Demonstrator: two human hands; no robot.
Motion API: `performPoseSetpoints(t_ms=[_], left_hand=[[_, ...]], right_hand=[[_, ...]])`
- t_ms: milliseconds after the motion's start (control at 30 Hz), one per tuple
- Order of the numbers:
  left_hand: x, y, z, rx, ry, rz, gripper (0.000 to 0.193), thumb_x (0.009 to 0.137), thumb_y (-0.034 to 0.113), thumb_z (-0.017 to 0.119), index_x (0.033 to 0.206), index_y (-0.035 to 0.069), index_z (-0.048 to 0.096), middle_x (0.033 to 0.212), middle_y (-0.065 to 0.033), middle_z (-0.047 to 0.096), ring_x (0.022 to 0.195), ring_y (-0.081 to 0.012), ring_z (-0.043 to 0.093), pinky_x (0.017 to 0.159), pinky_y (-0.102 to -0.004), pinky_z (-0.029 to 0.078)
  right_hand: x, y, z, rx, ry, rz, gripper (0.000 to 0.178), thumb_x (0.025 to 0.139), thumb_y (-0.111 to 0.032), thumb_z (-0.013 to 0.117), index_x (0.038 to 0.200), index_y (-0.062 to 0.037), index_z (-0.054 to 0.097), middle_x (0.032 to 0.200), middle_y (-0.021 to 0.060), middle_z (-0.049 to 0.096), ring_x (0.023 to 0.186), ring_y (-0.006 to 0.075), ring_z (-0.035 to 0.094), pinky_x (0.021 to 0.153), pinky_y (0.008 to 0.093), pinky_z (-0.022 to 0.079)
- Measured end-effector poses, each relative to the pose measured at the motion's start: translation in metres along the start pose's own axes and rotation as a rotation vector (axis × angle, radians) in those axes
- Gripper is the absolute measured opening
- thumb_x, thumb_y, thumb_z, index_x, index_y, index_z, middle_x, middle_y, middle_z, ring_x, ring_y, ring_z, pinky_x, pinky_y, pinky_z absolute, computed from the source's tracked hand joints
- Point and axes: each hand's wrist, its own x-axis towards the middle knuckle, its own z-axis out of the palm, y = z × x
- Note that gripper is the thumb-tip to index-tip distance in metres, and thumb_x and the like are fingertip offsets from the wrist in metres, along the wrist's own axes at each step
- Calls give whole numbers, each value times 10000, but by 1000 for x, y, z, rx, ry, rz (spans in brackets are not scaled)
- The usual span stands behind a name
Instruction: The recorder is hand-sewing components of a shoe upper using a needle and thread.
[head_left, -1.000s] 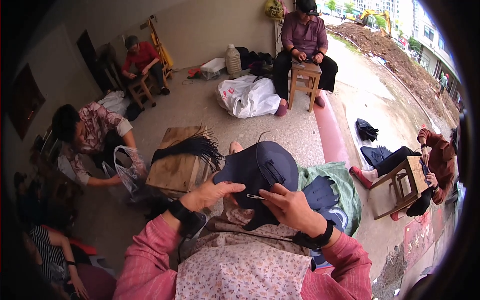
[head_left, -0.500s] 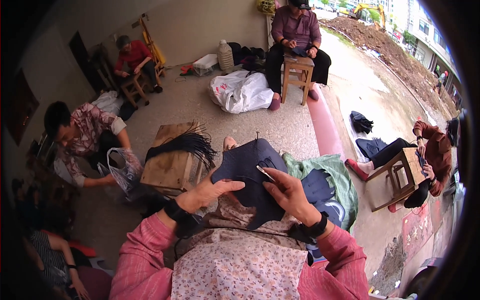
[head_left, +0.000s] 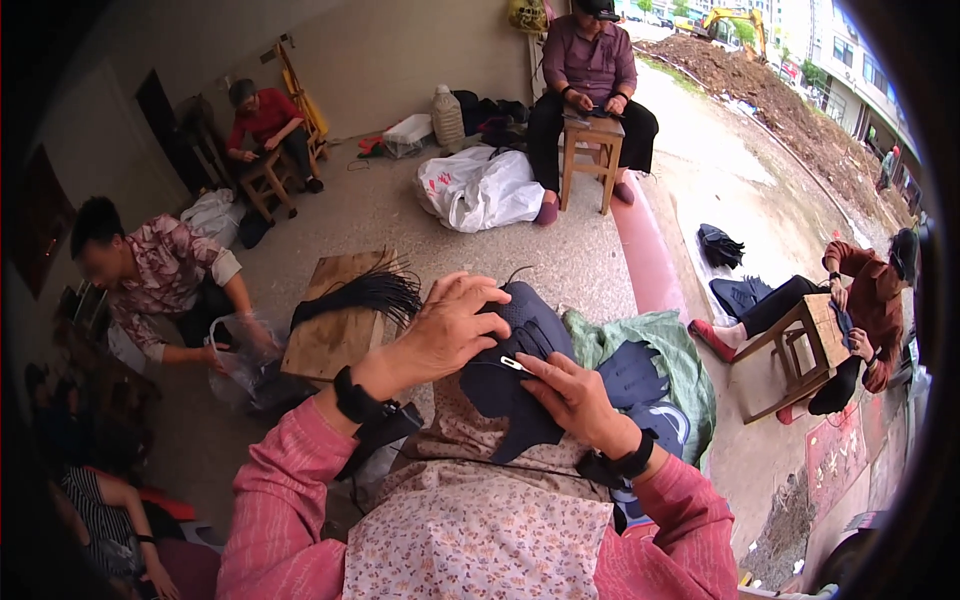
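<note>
My left hand [head_left: 447, 330] grips the top of a dark navy shoe-upper piece [head_left: 512, 395] held over my lap. My right hand [head_left: 570, 395] pinches a small silvery needle-like tool [head_left: 514, 364] against the middle of the piece, fingers also on the fabric. Both wrists wear black bands. A floral apron [head_left: 480, 530] covers my lap below the piece.
A wooden stool [head_left: 330, 330] with a bundle of black cords [head_left: 360, 293] stands left of my hands. More navy pieces [head_left: 640, 375] lie on green cloth [head_left: 680, 350] at right. Several people sit around on stools; a white bag [head_left: 480, 190] lies farther off.
The navy piece has been turned and lowered toward my lap. My left hand moved up over its top edge, and my right hand shifted to its middle with the tool.
</note>
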Motion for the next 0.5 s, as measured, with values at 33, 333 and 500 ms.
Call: performPoseSetpoints(t_ms=[33, 333, 500], left_hand=[[2, -3, 3, 9, -9, 50, 185, 759, 125, 719, 925, 133, 638, 1177, -35, 543, 1230, -238, 455, 1095, -438, 279], [-7, -17, 34, -312, 117, -313, 238, 740, 208, 786, 796, 90, 588, 1129, -89, 551, 1193, -276, 468, 1029, -394, 346], [-17, -5, 37, -517, 159, -571, 294, 701, 169, 827, 781, 62, 565, 1047, -103, 538, 1103, -264, 521, 950, -378, 405]], right_hand=[[-4, -2, -3, -62, -24, 4, 403, 877, -37, 628, 1272, -98, 574, 770, 115, 543, 614, 300, 567, 540, 374, 449], [-8, -4, -6, -149, -49, 146, 184, 877, 17, 572, 1050, -46, 555, 894, 147, 641, 775, 356, 655, 586, 409, 496], [-4, -11, 0, -208, -6, 146, 192, 860, 14, 580, 1041, -49, 565, 883, 126, 627, 739, 355, 644, 570, 419, 494]])
